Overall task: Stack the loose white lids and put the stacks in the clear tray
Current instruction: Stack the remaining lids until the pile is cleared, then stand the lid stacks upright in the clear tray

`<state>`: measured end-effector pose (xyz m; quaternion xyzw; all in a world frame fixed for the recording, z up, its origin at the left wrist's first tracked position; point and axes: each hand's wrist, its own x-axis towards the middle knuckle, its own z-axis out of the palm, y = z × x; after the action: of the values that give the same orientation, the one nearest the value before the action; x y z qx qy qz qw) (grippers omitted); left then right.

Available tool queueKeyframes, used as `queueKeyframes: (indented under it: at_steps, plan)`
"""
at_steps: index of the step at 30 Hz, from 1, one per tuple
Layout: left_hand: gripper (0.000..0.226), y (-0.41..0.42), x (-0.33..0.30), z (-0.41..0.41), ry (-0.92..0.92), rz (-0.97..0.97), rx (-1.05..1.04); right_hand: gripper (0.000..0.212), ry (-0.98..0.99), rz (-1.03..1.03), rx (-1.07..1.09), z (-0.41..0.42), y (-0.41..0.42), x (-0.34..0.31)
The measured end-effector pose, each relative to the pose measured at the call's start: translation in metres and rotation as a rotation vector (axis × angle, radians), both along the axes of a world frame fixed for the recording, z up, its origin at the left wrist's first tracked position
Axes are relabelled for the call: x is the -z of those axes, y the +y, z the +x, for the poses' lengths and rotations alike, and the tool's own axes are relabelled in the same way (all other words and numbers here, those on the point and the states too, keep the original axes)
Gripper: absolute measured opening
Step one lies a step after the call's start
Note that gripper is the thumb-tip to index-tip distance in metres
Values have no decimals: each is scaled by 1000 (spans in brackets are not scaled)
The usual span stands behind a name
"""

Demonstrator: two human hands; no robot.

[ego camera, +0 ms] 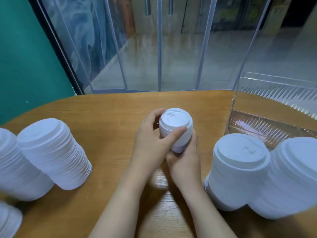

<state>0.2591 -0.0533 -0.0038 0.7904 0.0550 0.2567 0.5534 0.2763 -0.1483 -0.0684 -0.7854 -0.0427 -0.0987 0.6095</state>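
Table: wooden top that carries everything here, with the work gathered near its middle.
Tray: clear and box-like, at the far right of the table; no lids show inside it. It stands just beyond the right stacks, probably so finished stacks go a short way.
Right stacks: two tall stacks of white lids, touching each other, just in front of the tray; likely the ones set to go in.
Left stacks: tall stacks at the left edge, well apart from the tray, leaning against each other; a third shows at the bottom corner, blurred.
Held stack: a short stack of lids at the centre, tilted toward the camera, between both hands and, it seems, off the table. The tilt probably lets the rims be squared up.
Left hand: thumb laid across the front, fingers curled round the far side, clasping the held stack.
Right hand: under and behind the held stack, cupping its base; fingertips hidden.
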Motion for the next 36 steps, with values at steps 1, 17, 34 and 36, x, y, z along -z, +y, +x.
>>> queueKeyframes:
  at_steps: [1, 17, 34, 36]
  plan:
    - [56, 1, 0, 0, 9, 6, 6, 89, 2, 4, -4, 0, 0, 0]
    - [62, 13, 10, -16, 58, -123, 88, 81, 43, 63, -128, -5, -6, -6]
    - [63, 5, 17, -112, 243, -597, -96, 89, 155, -79, -265, -97, -26, -25]
    - [67, 4, -1, -125, 195, -561, -133, 83, 134, -72, -321, -114, -35, -42]
